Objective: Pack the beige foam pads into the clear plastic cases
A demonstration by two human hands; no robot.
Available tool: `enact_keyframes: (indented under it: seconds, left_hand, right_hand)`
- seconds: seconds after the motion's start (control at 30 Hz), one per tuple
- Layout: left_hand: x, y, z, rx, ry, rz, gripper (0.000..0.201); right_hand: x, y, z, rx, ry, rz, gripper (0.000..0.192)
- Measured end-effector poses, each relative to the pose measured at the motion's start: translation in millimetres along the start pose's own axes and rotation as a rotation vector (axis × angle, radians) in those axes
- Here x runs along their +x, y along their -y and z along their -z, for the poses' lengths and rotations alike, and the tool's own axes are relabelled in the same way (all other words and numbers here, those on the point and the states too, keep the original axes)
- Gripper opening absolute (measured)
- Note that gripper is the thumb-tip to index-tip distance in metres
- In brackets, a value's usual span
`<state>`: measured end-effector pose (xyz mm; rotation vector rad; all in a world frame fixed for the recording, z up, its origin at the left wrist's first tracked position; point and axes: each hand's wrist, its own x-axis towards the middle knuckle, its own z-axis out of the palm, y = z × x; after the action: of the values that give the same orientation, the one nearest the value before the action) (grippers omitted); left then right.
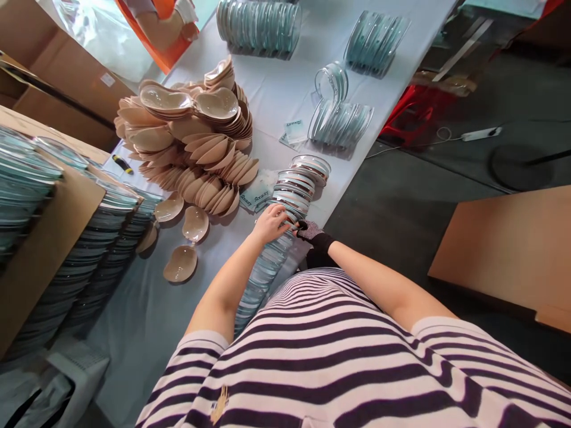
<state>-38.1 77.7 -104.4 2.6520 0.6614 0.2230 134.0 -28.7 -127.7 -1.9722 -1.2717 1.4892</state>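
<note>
"Beauty" is read on a printed card [257,197] lying by the pile of beige silicone cups [191,142]. A long row of clear plastic shells [285,208], nested and rimmed in pale blue-grey, is laid along the table's [147,315] right edge, reaching toward the near edge. The left hand [270,224], bare, is rested on the row with fingers curled over the shells. The right hand [312,233], in a dark mesh glove, is pressed against the row's far side; its closure cannot be told.

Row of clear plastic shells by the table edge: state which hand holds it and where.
Both: the bare left hand rests on top of the row of clear shells mid-length, and the gloved right hand presses its side there.
</note>
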Motion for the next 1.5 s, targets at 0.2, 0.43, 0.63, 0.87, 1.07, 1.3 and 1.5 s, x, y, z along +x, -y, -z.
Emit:
enact_keyframes:
  seconds: [0.2,0.43,0.63,0.87,1.07,1.3,1.5]
  left_hand:
    - [6.3,-2.4,1.4,-0.021,0.024,-0.01,0.029]
    - [14.9,-5.3,2.1,0.088,0.042,0.028,0.025]
    - [13.9,-9.3,-11.2,0.109,-0.052,0.075,0.026]
    - [15.7,-5.9,-15.7,0.124,-0.093,-0.015,0.032]
    - [2.0,0.0,-15.8,0.049,-0.184,0.016,0.034]
    - [-140.0,124.0,53.4,-0.002,-0.614,1.211,0.057]
    - [-205.5,195.8,60.3,-0.266,-0.377,1.684,0.046]
  right_hand:
    - [-2.9,11.4,10.9,-0.336,0.028,0.021,0.022]
    - [-8.4,12.9,15.1,-0.47,0.054,0.011,0.03]
    - [-13.8,8.6,5.8,-0.399,0.061,-0.042,0.033]
    - [-1.1,-12.9,13.1,-0.597,-0.026,0.036,0.035]
    - [-13.5,1.1,10.6,-0.654,-0.308,0.303,0.041]
    - [7.3,0.1,34.9,-0.486,-0.281,0.365,0.055]
    - [29.9,30.9,25.0,-0.38,-0.18,0.438,0.034]
